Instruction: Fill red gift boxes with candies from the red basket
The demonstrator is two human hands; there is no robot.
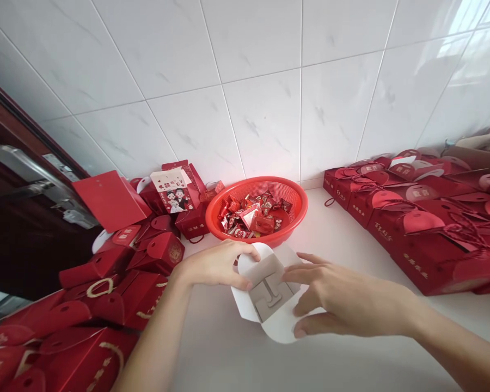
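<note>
The open box [273, 300], pale inside with its flaps splayed, sits between the two hands over the bench [220, 354], just on the near side of the red basket [283, 235]. The sweets [255, 216] in that basket thus lie beyond the box, to the far side. The left hand [222, 265] pinches the box's left side between thumb and fingers, and it is the nearer of the two to the basket's rim. The right hand [330, 296] has its fingers spread along the right-hand flaps, seemingly in light contact. The basket looks longest from left to right (the slanted view may exaggerate this); the box's own long axis I cannot tell.
</note>
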